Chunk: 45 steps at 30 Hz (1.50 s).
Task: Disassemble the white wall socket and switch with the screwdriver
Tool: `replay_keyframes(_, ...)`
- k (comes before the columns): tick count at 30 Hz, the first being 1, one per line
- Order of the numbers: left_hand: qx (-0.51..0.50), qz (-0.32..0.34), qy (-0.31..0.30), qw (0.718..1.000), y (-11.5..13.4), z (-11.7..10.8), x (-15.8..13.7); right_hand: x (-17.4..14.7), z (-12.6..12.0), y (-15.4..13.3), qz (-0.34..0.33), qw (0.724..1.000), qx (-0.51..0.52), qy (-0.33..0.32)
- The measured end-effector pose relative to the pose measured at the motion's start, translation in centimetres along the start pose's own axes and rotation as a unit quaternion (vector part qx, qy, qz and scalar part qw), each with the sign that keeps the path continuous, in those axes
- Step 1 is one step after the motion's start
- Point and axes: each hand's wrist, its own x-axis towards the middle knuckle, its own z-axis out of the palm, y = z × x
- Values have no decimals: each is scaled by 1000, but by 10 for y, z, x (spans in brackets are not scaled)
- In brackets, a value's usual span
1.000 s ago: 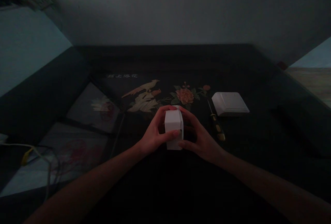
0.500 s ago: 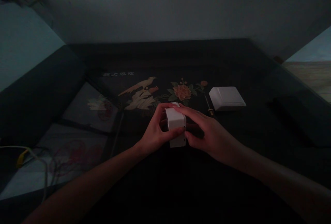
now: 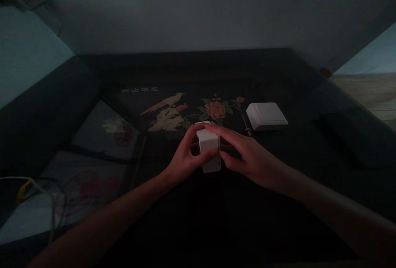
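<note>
A small white plastic box-shaped piece (image 3: pixel 208 137) with dark holes along its right edge stands between my hands above the dark table. My left hand (image 3: pixel 185 152) is closed around its left side, the thumb lying across the near face. My right hand (image 3: pixel 252 156) rests its fingers over the top, and its thumb is at the right edge; the dim light hides whether the thumb touches. Past my right hand lies a thin screwdriver (image 3: pixel 248 131), beside a larger white plastic housing (image 3: pixel 266 114).
The dark glossy tabletop (image 3: pixel 173 226) carries a bird-and-flower picture (image 3: pixel 168 117). Papers with red marks (image 3: pixel 89 185) show at the left, near a pale cable (image 3: pixel 52 206) with a yellow tag (image 3: pixel 22 191). A dark flat object (image 3: pixel 361 140) is at the right. Behind stands a grey wall (image 3: pixel 185 12).
The view has shifted slightly, so the table things appear a little further left. Both hands keep their places on the white piece, with the right thumb slightly higher along its edge.
</note>
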Motion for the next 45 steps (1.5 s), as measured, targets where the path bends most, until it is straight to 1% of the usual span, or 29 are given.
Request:
replay_keyframes(3,-1,-31,-10,999,3,-1,1,0,0,2,1,1000,1,-2)
replay_keyframes(9,-22,-56,-59,996,7,-8,1,-1,-2,3,-1,1000,-5,-6)
replay_keyframes(16,-54,-56,-40,996,2,-5,0,0,-3,0,15,1000,-8,-13)
replay_keyframes(20,-41,-31,-19,998,0,-1,-2,-1,-3,-1,16,1000,0,-16)
replay_keyframes(23,-27,-7,-16,999,-1,1,-3,-2,-5,-5,23,999,6,-25)
replay_keyframes(29,-24,16,-13,1000,-3,1,-6,-2,-6,-9,21,999,4,-33)
replay_keyframes(34,-14,20,-11,1000,-5,-1,-5,-3,-3,-8,24,999,-15,-20)
replay_keyframes(39,-33,21,-19,999,-4,-1,-4,-3,-1,-6,23,999,-36,-17)
replay_keyframes(42,-12,26,-21,999,-5,-1,-3,-3,-3,-7,17,999,-42,-14)
replay_keyframes(45,32,35,-16,999,-8,-2,-4,-3,-5,-9,14,998,-52,-13)
